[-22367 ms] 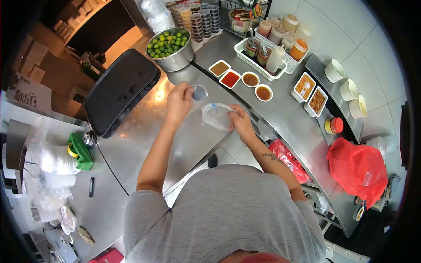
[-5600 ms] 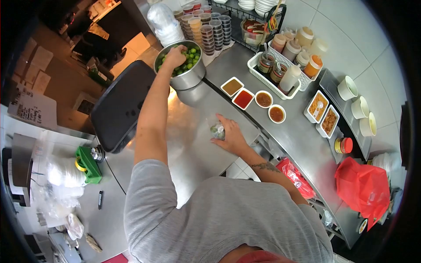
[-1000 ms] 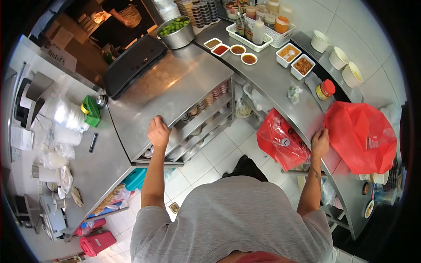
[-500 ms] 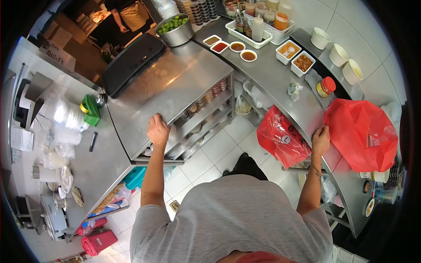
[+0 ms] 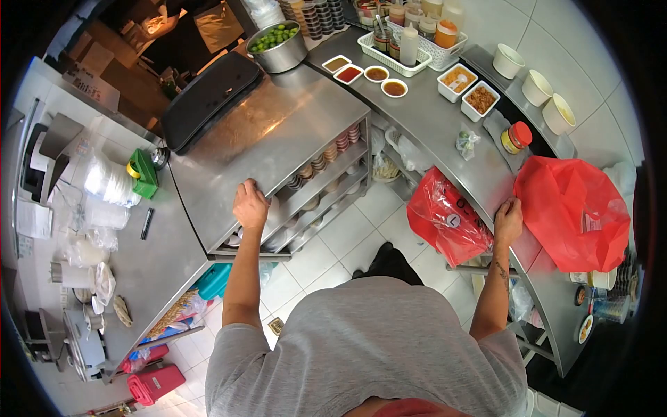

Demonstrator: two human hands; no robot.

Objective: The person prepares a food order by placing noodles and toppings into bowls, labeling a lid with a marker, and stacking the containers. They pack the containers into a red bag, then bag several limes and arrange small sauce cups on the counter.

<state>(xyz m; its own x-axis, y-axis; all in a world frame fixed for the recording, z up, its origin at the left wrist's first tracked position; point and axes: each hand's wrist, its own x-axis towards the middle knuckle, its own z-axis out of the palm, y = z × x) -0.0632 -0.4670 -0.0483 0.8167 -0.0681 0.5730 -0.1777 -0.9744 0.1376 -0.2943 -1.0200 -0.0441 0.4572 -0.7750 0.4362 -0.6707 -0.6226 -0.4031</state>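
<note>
My left hand [image 5: 251, 205] rests at the front edge of the steel counter [image 5: 208, 187], its fingers curled in and nothing visible in them. On the right, my right hand [image 5: 508, 222] leans on the edge of the other steel worktop [image 5: 417, 128], fingers bent together. A large red bag [image 5: 573, 215] stands close beside that hand, apparently not gripped. Below the worktop's edge hangs another red bag [image 5: 448, 215] with clear plastic over it. A small knotted plastic bag [image 5: 467, 144] and a red-lidded jar [image 5: 516, 137] on a grey cloth lie farther up the worktop.
A steel pot of green limes [image 5: 277, 47] sits beside a black tray [image 5: 212, 101]. Sauce dishes [image 5: 394, 87], food tubs [image 5: 480, 101], a bottle basket [image 5: 396, 55] and white bowls [image 5: 536, 87] line the right worktop. Stacked cups fill shelves [image 5: 319, 167]. A marker [image 5: 147, 224] lies left.
My hands stay where they were. In the background at the upper left, the other person has shifted, and the arm seen before no longer shows clearly.
</note>
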